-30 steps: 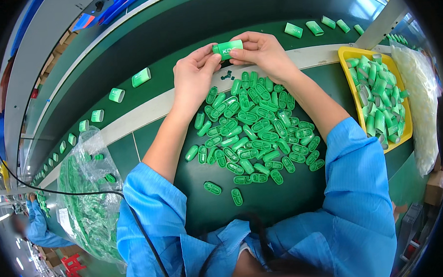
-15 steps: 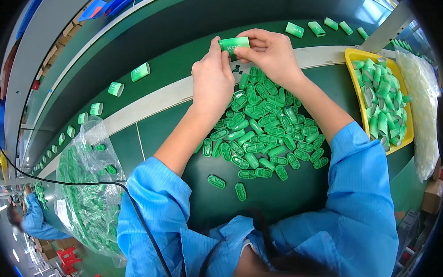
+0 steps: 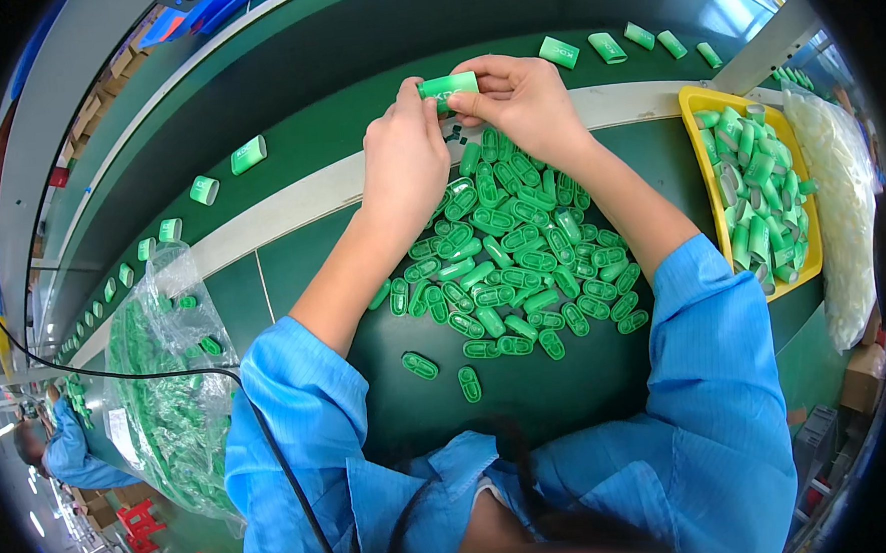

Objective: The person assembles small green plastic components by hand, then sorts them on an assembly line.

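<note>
Above the far edge of the table, both my hands hold one light-to-dark green plastic sleeve (image 3: 450, 86) with pale lettering, lying sideways. My left hand (image 3: 406, 143) grips its left end, the fingers partly hidden behind it. My right hand (image 3: 526, 107) pinches the right part, thumb on the front face. Whether a piece is inside the sleeve cannot be seen. Below my hands and between my forearms lies a heap of small green oval caps (image 3: 521, 242), with a loose cap (image 3: 420, 365) nearer me.
Beyond a pale rail (image 3: 289, 212), a green conveyor belt carries spaced sleeves (image 3: 248, 154). A yellow tray (image 3: 813, 247) of sleeves stands right, beside a bag of pale pieces (image 3: 832, 206). A transparent bag of green parts (image 3: 170, 411) lies left, crossed by a black cable (image 3: 158, 373). Another person (image 3: 71, 451) sits far left.
The whole view has shifted slightly, so things appear farther left. Sleeves on the belt have moved a little left relative to the table. My hands keep the same hold on the sleeve.
</note>
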The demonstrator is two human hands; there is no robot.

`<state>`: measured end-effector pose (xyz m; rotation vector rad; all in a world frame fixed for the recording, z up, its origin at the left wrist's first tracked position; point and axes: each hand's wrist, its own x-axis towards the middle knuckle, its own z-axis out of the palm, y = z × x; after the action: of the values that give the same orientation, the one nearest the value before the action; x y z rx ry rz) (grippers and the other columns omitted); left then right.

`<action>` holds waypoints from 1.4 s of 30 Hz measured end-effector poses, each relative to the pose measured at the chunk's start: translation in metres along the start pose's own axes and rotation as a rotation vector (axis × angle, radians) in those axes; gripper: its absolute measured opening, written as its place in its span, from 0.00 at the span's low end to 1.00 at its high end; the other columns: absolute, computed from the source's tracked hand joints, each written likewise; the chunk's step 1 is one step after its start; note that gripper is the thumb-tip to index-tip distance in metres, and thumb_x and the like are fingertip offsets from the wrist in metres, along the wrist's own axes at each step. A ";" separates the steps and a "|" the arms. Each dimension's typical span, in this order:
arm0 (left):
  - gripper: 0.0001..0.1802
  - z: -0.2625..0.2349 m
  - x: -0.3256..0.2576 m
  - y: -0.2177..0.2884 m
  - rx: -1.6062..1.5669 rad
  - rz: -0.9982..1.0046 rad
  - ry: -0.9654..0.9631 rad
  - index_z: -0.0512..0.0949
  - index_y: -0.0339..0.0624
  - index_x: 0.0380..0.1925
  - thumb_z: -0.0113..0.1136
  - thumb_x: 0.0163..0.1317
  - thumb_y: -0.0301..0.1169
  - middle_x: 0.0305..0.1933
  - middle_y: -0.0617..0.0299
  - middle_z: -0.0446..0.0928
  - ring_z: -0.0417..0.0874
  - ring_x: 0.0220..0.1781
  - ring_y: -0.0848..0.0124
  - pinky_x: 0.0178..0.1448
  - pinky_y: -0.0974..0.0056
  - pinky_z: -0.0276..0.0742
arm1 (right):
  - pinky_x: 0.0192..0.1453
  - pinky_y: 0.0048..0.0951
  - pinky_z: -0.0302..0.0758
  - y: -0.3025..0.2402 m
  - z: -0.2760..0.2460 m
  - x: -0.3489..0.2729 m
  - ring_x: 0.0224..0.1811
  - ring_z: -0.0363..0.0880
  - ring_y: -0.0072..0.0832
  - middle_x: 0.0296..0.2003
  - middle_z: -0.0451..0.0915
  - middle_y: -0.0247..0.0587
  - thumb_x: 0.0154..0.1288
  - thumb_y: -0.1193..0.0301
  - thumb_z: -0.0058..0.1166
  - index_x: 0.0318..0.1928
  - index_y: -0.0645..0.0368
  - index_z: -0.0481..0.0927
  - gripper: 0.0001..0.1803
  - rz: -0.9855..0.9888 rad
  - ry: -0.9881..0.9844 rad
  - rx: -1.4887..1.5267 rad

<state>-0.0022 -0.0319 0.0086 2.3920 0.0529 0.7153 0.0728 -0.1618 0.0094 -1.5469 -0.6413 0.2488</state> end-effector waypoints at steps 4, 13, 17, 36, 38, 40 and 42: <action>0.14 -0.001 0.009 -0.006 0.007 0.012 -0.016 0.73 0.30 0.42 0.45 0.61 0.27 0.26 0.46 0.78 0.81 0.29 0.55 0.36 0.61 0.76 | 0.34 0.20 0.77 -0.004 -0.003 0.003 0.30 0.81 0.21 0.28 0.82 0.43 0.53 0.72 0.59 0.40 0.68 0.78 0.14 -0.026 0.006 -0.130; 0.16 -0.020 0.040 -0.075 0.260 0.059 -0.023 0.78 0.36 0.39 0.51 0.58 0.36 0.27 0.54 0.80 0.81 0.32 0.58 0.42 0.60 0.76 | 0.55 0.36 0.67 0.042 -0.076 0.031 0.47 0.69 0.43 0.45 0.76 0.43 0.55 0.65 0.53 0.51 0.59 0.73 0.23 -0.363 0.310 -1.361; 0.14 -0.053 0.021 -0.028 0.229 -0.089 -0.435 0.81 0.36 0.32 0.59 0.50 0.35 0.27 0.53 0.79 0.81 0.32 0.58 0.42 0.61 0.76 | 0.54 0.36 0.68 0.038 -0.080 0.025 0.49 0.68 0.42 0.48 0.73 0.45 0.52 0.69 0.55 0.52 0.58 0.71 0.24 -0.136 0.193 -1.333; 0.11 -0.033 -0.011 0.004 0.302 0.097 -0.389 0.79 0.37 0.34 0.59 0.50 0.29 0.30 0.51 0.78 0.80 0.29 0.59 0.38 0.60 0.75 | 0.23 0.16 0.66 -0.013 -0.024 0.004 0.18 0.69 0.13 0.21 0.77 0.30 0.53 0.65 0.61 0.39 0.60 0.77 0.15 0.222 -0.135 -0.374; 0.11 -0.033 -0.003 0.003 0.200 -0.002 -0.376 0.79 0.35 0.34 0.59 0.49 0.28 0.30 0.50 0.77 0.80 0.30 0.57 0.38 0.59 0.75 | 0.26 0.16 0.68 -0.006 -0.026 0.006 0.21 0.71 0.14 0.24 0.78 0.32 0.55 0.68 0.59 0.41 0.62 0.77 0.15 0.184 -0.164 -0.224; 0.14 -0.031 0.007 -0.002 0.015 -0.152 -0.320 0.77 0.35 0.38 0.59 0.49 0.26 0.28 0.55 0.77 0.80 0.27 0.64 0.35 0.65 0.75 | 0.28 0.16 0.69 -0.003 -0.025 0.007 0.23 0.72 0.14 0.26 0.78 0.32 0.56 0.69 0.58 0.42 0.62 0.76 0.14 0.188 -0.190 -0.083; 0.16 -0.029 0.014 -0.011 -0.241 -0.274 -0.335 0.77 0.36 0.41 0.60 0.50 0.26 0.29 0.59 0.77 0.79 0.27 0.69 0.34 0.68 0.74 | 0.29 0.16 0.70 -0.004 -0.023 0.007 0.25 0.73 0.14 0.28 0.78 0.33 0.57 0.70 0.57 0.42 0.63 0.76 0.14 0.196 -0.213 0.058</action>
<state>-0.0038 -0.0039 0.0275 2.1840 0.1424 0.1788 0.0893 -0.1776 0.0167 -1.5402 -0.6428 0.5813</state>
